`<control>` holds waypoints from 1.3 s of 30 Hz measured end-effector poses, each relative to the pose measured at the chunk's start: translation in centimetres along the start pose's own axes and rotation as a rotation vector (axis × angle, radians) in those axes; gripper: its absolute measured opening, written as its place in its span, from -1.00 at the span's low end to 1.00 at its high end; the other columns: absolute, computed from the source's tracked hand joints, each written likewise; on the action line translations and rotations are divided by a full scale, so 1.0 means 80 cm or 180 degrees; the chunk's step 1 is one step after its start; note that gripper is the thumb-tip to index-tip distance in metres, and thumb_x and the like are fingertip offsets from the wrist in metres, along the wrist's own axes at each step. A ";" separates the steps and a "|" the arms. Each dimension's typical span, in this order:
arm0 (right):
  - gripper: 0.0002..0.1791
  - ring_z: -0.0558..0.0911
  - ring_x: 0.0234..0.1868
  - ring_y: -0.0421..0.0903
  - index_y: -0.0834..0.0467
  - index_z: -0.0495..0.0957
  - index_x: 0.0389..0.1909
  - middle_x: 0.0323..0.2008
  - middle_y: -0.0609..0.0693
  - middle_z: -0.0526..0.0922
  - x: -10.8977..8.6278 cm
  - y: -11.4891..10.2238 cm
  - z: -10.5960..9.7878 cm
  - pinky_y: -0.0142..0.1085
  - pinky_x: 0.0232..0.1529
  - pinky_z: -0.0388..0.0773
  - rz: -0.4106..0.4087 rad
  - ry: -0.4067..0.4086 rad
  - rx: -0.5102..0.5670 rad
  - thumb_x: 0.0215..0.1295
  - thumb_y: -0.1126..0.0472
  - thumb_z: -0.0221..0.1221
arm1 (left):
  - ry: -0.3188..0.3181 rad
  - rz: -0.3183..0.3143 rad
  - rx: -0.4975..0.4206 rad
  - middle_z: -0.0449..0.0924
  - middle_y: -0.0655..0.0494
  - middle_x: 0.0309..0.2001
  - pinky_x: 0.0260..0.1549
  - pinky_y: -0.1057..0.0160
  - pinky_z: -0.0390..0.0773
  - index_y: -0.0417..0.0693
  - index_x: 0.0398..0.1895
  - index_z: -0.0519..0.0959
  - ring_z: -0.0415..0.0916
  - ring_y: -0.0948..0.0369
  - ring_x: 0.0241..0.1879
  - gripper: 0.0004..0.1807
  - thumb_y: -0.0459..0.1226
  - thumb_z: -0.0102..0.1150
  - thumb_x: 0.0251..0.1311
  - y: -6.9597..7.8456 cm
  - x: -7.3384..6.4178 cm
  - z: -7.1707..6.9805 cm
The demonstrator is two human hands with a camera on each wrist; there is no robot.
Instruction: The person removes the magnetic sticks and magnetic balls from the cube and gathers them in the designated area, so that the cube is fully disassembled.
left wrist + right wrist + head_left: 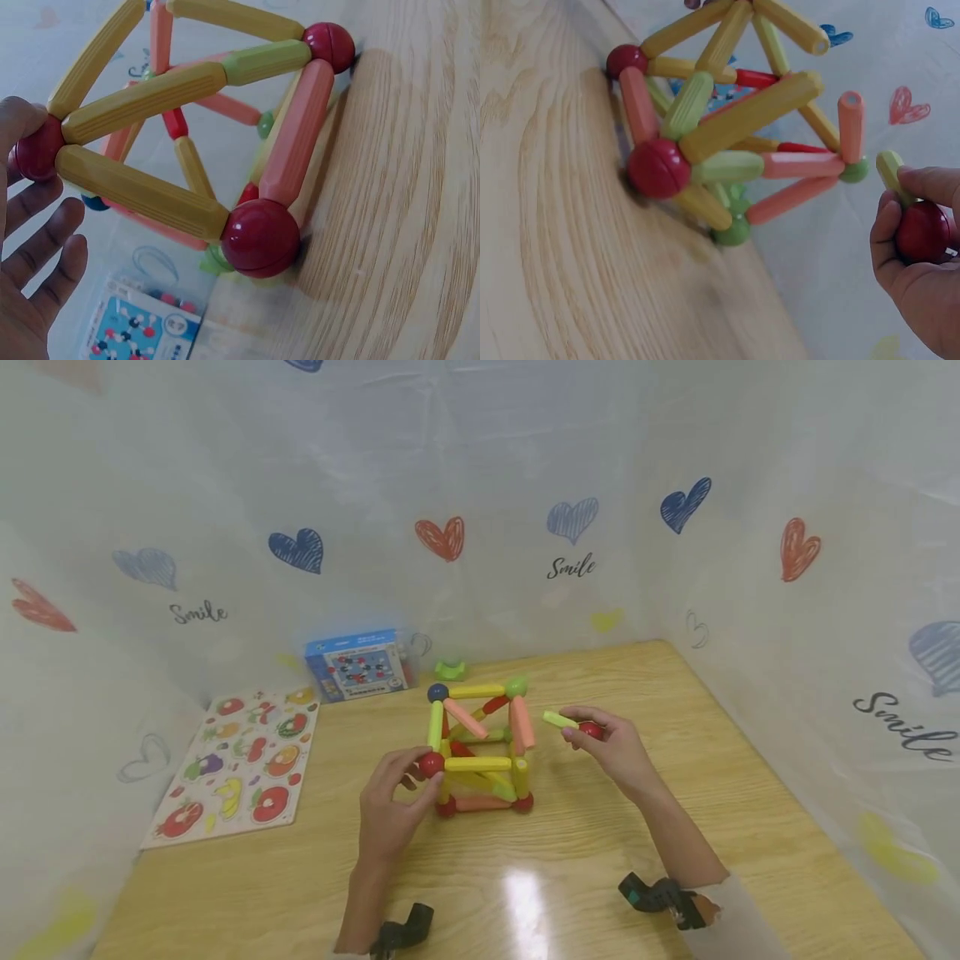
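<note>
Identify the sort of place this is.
Probably a screened-off play or recording corner: a wood-grain table, heart-printed sheeting behind it and along both sides, and a stick-and-ball toy frame.

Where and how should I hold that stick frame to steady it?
Probably by the red ball at the near upper left corner of the frame, from the left, as the left hand does. It is round and juts out, its outer side free of sticks, so it should pinch easily. Avoid the pink stick at upper right: one end is free, so it might swing.
</note>
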State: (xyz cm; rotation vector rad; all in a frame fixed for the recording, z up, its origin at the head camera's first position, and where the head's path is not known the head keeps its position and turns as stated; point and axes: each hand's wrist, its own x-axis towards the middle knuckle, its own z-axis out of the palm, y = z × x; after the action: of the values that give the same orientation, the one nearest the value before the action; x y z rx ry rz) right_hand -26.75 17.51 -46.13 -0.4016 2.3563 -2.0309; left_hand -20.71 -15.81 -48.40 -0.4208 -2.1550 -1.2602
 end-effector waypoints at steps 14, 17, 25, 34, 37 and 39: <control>-0.61 0.67 0.01 0.18 0.39 0.46 0.20 -0.06 0.27 0.67 0.032 0.053 0.070 -0.15 0.08 0.61 0.0653 -0.0289 0.0164 0.49 0.24 0.13 | 0.0123 0.0175 -0.0062 0.61 0.10 -0.08 -0.36 0.38 0.58 -0.04 0.10 0.64 0.53 0.23 -0.25 -0.49 -0.48 0.45 0.02 -0.022 -0.012 -0.037; -0.62 0.68 0.02 0.07 0.40 0.45 0.20 -0.03 0.22 0.67 0.041 0.067 0.092 -0.22 0.05 0.62 0.0895 -0.0176 0.0406 0.50 0.24 0.11 | 0.0081 0.0111 -0.0087 0.61 0.10 -0.06 -0.35 0.39 0.58 -0.04 0.11 0.64 0.52 0.24 -0.24 -0.50 -0.47 0.45 0.05 -0.021 -0.014 -0.039; -0.57 0.64 0.11 0.04 0.34 0.44 0.26 0.02 0.16 0.68 0.057 0.070 0.118 -0.13 0.19 0.52 0.0943 -0.0159 0.0303 0.48 0.22 0.14 | 0.0176 -0.0081 -0.0040 0.62 0.02 -0.07 -0.33 0.42 0.56 -0.14 0.07 0.65 0.53 0.26 -0.23 -0.51 -0.53 0.45 0.00 -0.013 -0.012 -0.051; -0.56 0.63 0.13 0.06 0.37 0.46 0.25 0.03 0.19 0.68 0.080 0.069 0.147 -0.09 0.22 0.50 0.0859 -0.0238 0.0044 0.45 0.22 0.17 | 0.0335 -0.0212 0.0079 0.62 -0.08 -0.07 -0.33 0.47 0.56 -0.25 0.04 0.64 0.53 0.30 -0.23 -0.50 -0.60 0.45 -0.05 -0.020 -0.013 -0.069; -0.58 0.68 0.03 0.04 0.39 0.46 0.24 -0.01 0.20 0.69 0.085 0.068 0.154 -0.18 0.14 0.56 0.0866 -0.0244 0.0173 0.46 0.27 0.16 | 0.0354 -0.0239 0.0069 0.63 -0.03 -0.06 -0.30 0.49 0.55 -0.18 0.06 0.65 0.53 0.33 -0.20 -0.51 -0.55 0.46 -0.01 -0.024 -0.015 -0.074; -0.58 0.70 -0.02 0.07 0.42 0.43 0.24 -0.03 0.23 0.69 0.087 0.062 0.158 -0.18 0.10 0.59 0.0880 -0.0284 0.0306 0.46 0.30 0.14 | 0.0371 -0.0230 0.0061 0.63 -0.02 -0.05 -0.29 0.50 0.55 -0.16 0.07 0.65 0.54 0.34 -0.18 -0.51 -0.53 0.46 0.00 -0.026 -0.015 -0.077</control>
State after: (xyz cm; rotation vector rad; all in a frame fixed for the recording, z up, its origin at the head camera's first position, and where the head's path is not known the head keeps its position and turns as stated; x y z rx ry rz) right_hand -32.26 4.53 -51.85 -0.1501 2.1166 -1.9450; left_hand -18.83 -22.12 -48.33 -0.2567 -2.0984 -1.2702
